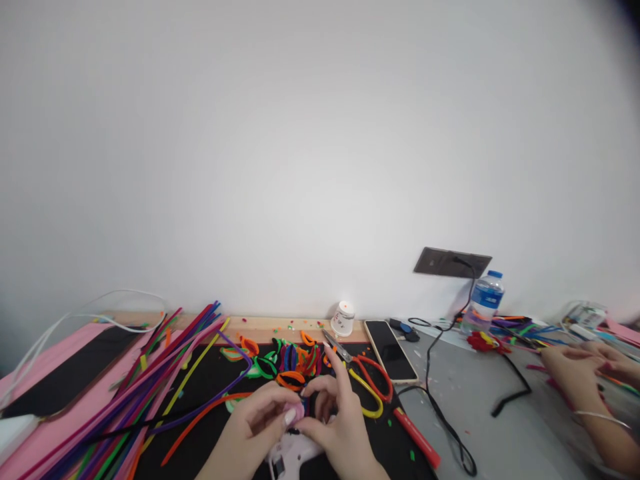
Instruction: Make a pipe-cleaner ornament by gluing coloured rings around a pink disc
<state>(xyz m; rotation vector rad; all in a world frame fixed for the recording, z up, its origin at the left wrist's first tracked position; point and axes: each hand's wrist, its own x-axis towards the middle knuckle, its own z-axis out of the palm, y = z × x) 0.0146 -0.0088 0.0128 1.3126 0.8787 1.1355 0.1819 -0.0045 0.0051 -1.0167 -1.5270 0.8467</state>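
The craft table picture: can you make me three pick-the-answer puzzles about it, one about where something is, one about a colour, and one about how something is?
1. Where does the phone lie?
A. right of the scissors
B. on the pink sheet
C. under the bottle

2. What colour is the cap of the water bottle?
A. red
B. blue
C. yellow

3. How is the phone's screen?
A. lit up
B. cracked
C. dark

Answers:
1 A: it lies flat just right of the scissors, near the wall.
2 B: the cap on top is blue.
3 C: the screen shows plain black while the left hand and right hand pinch a small pink piece in front.
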